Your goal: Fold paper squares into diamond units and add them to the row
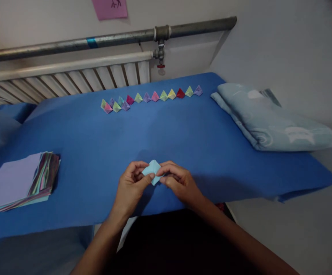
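A light-blue folded paper (153, 168), diamond-shaped with a crease down its middle, is held between my two hands above the front part of the blue-covered surface (143, 133). My left hand (131, 185) pinches its left corner, with the thumb lying across the front. On the opposite side, my right hand (180, 181) grips the right corner between bent fingers and thumb. The fingers behind the paper are partly hidden. Beyond my hands stands a row of small folded paper pieces (155, 96) in pink, green, yellow, red, purple and blue.
A stack of coloured paper sheets (13, 179) lies at the left, lilac on top. At the right rests a folded pale-green blanket (272, 120). Behind the surface are a white radiator (68, 82), a metal pipe (126, 37) and a red-handled valve (160, 66).
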Demonstrator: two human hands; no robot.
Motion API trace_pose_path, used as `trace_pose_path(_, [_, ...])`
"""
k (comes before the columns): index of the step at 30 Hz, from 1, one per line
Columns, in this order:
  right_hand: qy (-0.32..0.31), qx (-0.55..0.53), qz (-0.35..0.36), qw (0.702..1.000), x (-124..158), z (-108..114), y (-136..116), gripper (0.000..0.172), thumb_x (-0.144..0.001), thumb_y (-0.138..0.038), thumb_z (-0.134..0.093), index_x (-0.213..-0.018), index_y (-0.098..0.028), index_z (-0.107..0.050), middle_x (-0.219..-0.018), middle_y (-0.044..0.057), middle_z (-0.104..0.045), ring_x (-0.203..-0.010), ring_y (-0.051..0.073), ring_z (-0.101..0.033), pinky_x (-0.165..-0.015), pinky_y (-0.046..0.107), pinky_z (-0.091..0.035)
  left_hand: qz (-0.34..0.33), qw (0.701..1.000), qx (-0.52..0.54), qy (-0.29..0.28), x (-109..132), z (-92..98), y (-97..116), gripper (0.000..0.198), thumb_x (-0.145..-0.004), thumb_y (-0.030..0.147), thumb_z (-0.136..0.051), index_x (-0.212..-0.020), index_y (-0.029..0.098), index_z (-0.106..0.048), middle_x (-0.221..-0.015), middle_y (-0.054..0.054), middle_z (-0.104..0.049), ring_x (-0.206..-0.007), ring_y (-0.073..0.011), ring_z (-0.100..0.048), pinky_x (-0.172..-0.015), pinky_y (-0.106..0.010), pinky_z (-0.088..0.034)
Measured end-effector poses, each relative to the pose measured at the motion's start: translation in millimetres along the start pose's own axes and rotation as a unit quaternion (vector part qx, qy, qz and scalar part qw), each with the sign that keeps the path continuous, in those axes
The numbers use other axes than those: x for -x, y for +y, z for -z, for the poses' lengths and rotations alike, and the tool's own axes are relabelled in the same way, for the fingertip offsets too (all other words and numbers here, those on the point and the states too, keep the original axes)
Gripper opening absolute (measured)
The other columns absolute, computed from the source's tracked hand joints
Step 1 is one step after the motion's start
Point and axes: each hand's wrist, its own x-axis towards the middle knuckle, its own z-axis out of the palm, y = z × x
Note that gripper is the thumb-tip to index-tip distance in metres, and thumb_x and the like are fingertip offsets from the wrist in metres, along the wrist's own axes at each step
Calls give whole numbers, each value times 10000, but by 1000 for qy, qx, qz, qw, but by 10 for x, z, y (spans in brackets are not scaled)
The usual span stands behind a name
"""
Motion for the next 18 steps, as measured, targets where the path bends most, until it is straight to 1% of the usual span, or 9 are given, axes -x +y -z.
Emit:
trace_pose_path(1, [14,-8,-10,1000,-14,-8,13,52,-756,-240,-575,-775,-208,-611,-829,-1,-607,-647,104,-524,-573,240,-429,2,1000,5,-1,-1,-1,-3,302,-654,251,-730,-896,192,-559,-726,33,-651,-630,-95,-594,-615,-225,-487])
trace_pose_path(2, [34,-20,-25,999,-31,-18,26,66,-754,-269,-596,-784,-210,-588,-795,-7,-602,-640,107,-523,-567,239,-430,3,1000,6,-4,0,1,-8,316,-657,247,-727,-918,193,-557,-714,36,-647,-630,-95,-592,-613,-224,-485])
trace_pose_path(4, [62,-46,-61,995,-73,-31,45,163,-728,-315,-640,-835,-219,-564,-759,-18,-595,-626,111,-528,-540,232,-427,3,1000,-2,-15,3,14,-20,333,-667,242,-721,-953,194,-558,-701,39,-639,-615,-91,-575,-590,-216,-471])
trace_pose_path(6, [42,-57,-93,993,-112,-32,42,213,-710,-337,-657,-875,-223,-586,-753,-18,-604,-621,112,-533,-515,223,-415,0,999,-19,-29,7,31,-37,330,-674,235,-713,-965,195,-562,-692,42,-630,-583,-82,-540,-560,-209,-448])
trace_pose_path(9, [-13,-58,-129,990,-141,-19,6,154,-744,-355,-622,-817,-221,-644,-700,-27,-602,-585,101,-513,-495,215,-387,0,998,-37,-50,11,49,-60,318,-680,219,-705,-966,197,-568,-686,48,-619,-560,-69,-499,-546,-203,-421])
trace_pose_path(12, [-1,-57,-138,989,-136,-12,-23,134,-748,-349,-621,-747,-220,-659,-641,-42,-577,-558,93,-488,-495,215,-371,5,998,-42,-51,12,56,-60,314,-676,223,-712,-958,202,-576,-641,67,-583,-552,-66,-497,-539,-196,-416])
trace_pose_path(14, [24,-53,-132,990,-127,-15,-26,124,-737,-345,-631,-736,-224,-657,-629,-46,-576,-551,94,-486,-498,215,-374,29,997,-40,-59,16,57,-47,296,-676,255,-718,-935,196,-587,-616,65,-575,-552,-77,-534,-548,-208,-444])
trace_pose_path(15, [35,-48,-127,990,-124,-16,-25,126,-737,-349,-631,-732,-225,-654,-626,-46,-577,-549,96,-487,-498,215,-377,50,995,-37,-73,21,58,-38,273,-686,284,-715,-912,186,-597,-622,49,-592,-561,-89,-564,-557,-223,-467])
trace_pose_path(18, [57,-27,-118,991,-123,-21,-26,152,-746,-371,-622,-725,-222,-649,-611,-41,-570,-536,98,-480,-487,213,-380,118,983,-29,-139,45,70,-23,254,-734,381,-680,-833,152,-631,-706,-33,-670,-587,-129,-629,-560,-266,-518])
